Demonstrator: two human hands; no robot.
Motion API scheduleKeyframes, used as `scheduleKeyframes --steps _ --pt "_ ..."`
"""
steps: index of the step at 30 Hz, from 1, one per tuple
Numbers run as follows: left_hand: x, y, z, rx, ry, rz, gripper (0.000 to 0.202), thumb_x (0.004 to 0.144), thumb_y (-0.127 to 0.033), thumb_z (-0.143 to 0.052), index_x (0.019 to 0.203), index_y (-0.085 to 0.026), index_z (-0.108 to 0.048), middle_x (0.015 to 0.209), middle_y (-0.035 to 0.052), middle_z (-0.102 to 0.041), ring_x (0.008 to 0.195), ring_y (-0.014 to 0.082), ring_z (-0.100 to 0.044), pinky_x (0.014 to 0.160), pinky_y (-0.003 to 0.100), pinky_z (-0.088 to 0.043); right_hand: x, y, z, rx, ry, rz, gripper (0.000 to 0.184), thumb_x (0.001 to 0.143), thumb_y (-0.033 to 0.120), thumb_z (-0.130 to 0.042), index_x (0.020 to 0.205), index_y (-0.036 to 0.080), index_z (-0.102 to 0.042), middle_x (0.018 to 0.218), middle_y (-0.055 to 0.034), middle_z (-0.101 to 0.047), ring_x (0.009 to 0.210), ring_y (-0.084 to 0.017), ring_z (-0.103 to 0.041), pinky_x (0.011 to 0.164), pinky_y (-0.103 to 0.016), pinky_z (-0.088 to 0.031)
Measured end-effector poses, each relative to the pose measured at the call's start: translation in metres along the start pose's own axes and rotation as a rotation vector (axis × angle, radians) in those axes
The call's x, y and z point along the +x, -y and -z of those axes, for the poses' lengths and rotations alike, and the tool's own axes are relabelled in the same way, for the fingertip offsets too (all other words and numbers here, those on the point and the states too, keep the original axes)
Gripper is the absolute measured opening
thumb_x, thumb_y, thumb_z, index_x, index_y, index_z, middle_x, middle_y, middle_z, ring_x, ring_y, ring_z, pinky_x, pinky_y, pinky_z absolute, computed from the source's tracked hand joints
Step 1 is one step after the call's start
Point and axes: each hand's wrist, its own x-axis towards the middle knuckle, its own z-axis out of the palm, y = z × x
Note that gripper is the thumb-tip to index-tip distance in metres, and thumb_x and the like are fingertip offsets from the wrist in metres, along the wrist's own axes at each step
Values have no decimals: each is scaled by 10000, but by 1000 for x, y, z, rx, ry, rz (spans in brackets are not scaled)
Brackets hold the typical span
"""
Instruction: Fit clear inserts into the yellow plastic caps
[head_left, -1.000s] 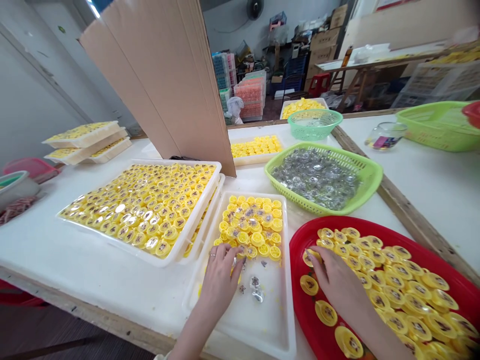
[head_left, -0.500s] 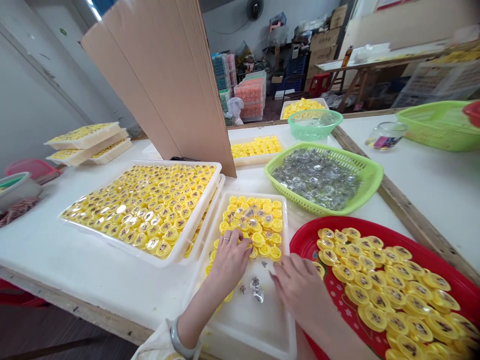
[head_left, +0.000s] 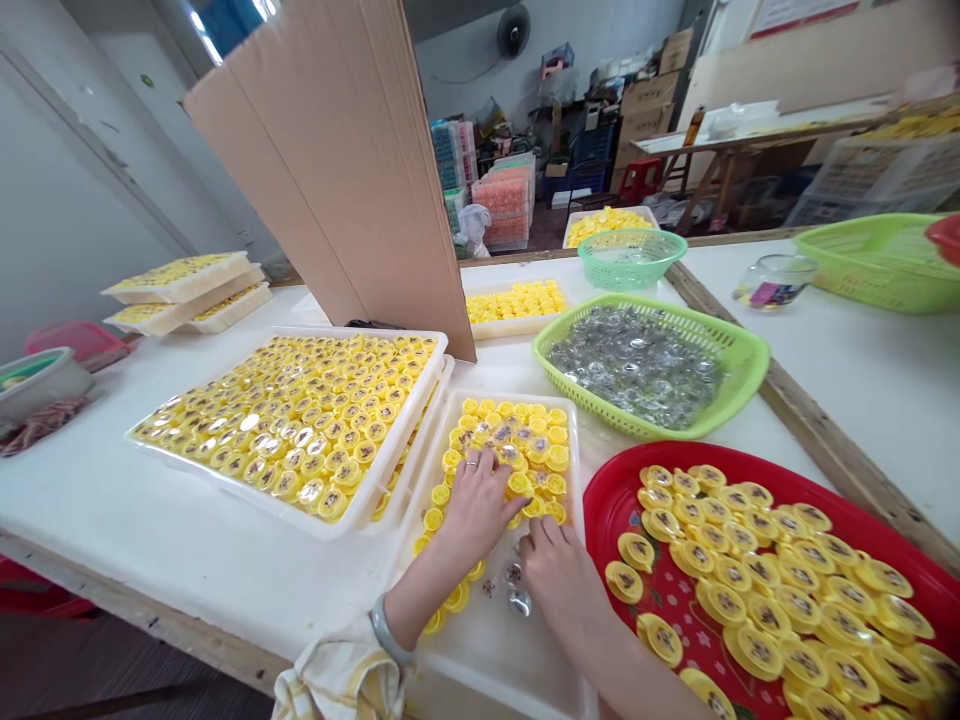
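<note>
My left hand (head_left: pixel 480 500), with a ring and a bangle, reaches over the white tray (head_left: pixel 517 680). Its fingers are bent and closed above small round yellow cases (head_left: pixel 519 484); what they grip is hidden. Close beside it, my right hand (head_left: pixel 559 565) is closed too, its fingertips pinched together over the tray and whatever lies between them out of sight. Loose clear discs (head_left: pixel 519 602) with dark printing lie by the right fingers. Several more discs sit on the yellow cases at the tray's far end.
To the right, a red tray (head_left: pixel 611 490) bears printed yellow cases. Behind it stands a green basket (head_left: pixel 742 395) of clear pieces. Stacked white trays (head_left: pixel 442 375) of finished-looking cases lie left, beside an upright cardboard sheet (head_left: pixel 352 170). A glass jar (head_left: pixel 776 280) stands farther back.
My right hand has moved left from the tray's right edge, close to my left hand. Yellow cases on the red tray that my right arm covered now show. The view has shifted slightly.
</note>
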Motion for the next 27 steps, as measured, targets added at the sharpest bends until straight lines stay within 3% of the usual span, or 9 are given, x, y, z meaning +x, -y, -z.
scheduleKeyframes --steps 2,4,8,13,17,21,27 --pt "4 -1 -4 -20 4 11 244 857 -370 -646 993 -168 -649 1058 111 -547 1052 321 -507 888 492 -431 -6 -4 9 190 -8 -13 291 781 -56 -447 736 167 -629 920 -130 -668 942 -278 -610 822 -436 -494" --pt "6 -1 -6 -59 8 26 213 848 -329 -664 985 -166 -648 1063 113 -548 1069 325 -503 901 499 -422 -13 -11 18 407 7 -27 254 800 0 -446 731 199 -587 911 -94 -663 897 -248 -614 799 -401 -499" --pt "1 0 0 -205 14 60 233 810 -312 -708 980 -170 -636 1071 107 -562 1083 317 -498 929 488 -412 -23 -30 33 876 99 -122 86 867 238 -510 783 230 -491 761 -9 -648 694 -169 -624 623 -302 -502" --pt "-21 -1 27 -484 39 126 232 803 -232 -684 1002 -199 -569 1059 57 -619 1054 246 -549 929 409 -426 -26 -51 43 1351 208 -218 281 818 452 -635 884 218 -494 850 -36 -699 713 -165 -665 629 -305 -522" --pt "-42 1 43 -696 107 196 246 796 -206 -650 1029 -217 -570 1028 36 -639 972 209 -584 863 351 -447 -25 -51 44 1541 274 -272 326 789 487 -688 914 216 -555 949 -45 -698 845 -190 -671 622 -309 -551" --pt "-52 9 45 -881 132 269 263 786 -248 -685 1019 -199 -573 991 40 -621 902 189 -561 828 332 -437 -21 -41 39 1630 380 -320 322 755 437 -747 852 194 -558 969 -56 -708 943 -230 -682 622 -316 -582" --pt "-58 12 42 -1230 255 249 416 716 -452 -772 980 -172 -617 915 38 -615 817 165 -569 731 283 -462 -19 -43 49 1741 366 -299 283 817 399 -708 913 202 -529 926 -45 -730 735 -145 -699 553 -224 -527"
